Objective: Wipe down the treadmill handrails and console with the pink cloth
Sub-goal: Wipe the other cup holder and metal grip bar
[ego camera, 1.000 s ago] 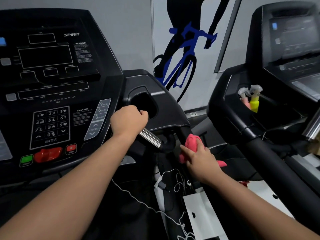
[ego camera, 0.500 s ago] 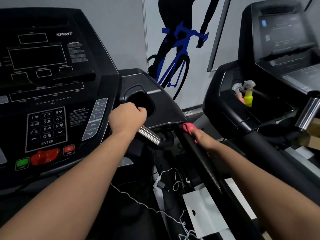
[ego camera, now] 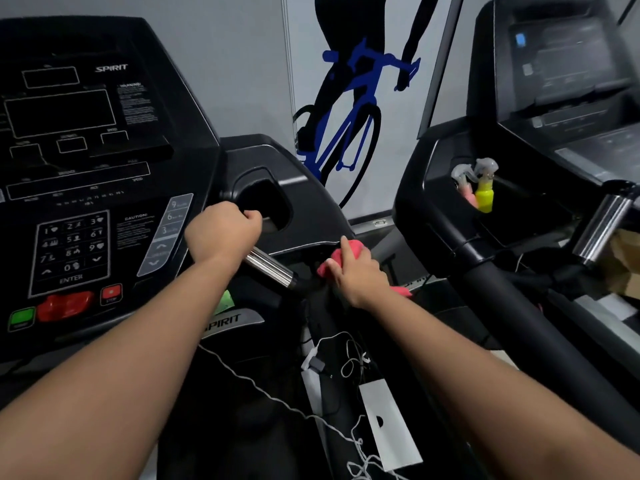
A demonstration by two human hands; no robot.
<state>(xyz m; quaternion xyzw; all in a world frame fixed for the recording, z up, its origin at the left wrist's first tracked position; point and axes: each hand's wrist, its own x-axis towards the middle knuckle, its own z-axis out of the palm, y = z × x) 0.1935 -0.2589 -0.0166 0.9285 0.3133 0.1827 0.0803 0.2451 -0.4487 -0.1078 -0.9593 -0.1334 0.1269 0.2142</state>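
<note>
Head view, position: at head height, above and behind two bare forearms [ego camera: 104, 375], before the black treadmill console [ego camera: 86, 168].
Facing: forward and down, turned slightly right toward the grey wall panel [ego camera: 349, 109] with a blue-and-black cyclist graphic.
Nearness: close, at arm's reach of the shiny chrome grip bar [ego camera: 270, 266] and crumpled pink cloth [ego camera: 358, 249].
Width: wide-angle, bending edges, taking in a second black treadmill [ego camera: 519, 133] at right.

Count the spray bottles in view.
2. The yellow spray bottle and the pink spray bottle stand side by side in the neighbouring treadmill's tray; more may be hidden.
</note>
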